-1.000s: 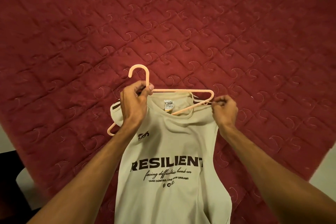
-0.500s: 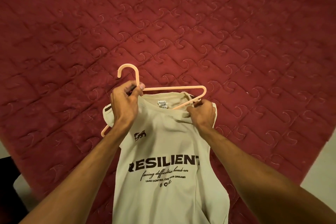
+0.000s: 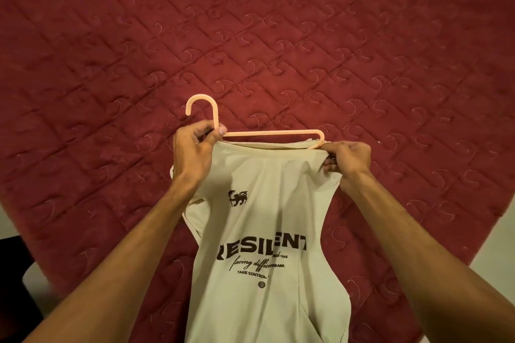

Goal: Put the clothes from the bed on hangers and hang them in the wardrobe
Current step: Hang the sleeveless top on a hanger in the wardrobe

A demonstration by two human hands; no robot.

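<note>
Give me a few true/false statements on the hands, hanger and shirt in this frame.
1. The left hand grips the hanger just below its hook. True.
2. The hanger is blue. False: it is pale peach.
3. The right hand pinches the shirt at the hanger's other end. True.
4. The shirt is plain, with no print. False: it carries dark lettering and a small emblem.
5. The bedspread is white. False: it is dark red and quilted.
</note>
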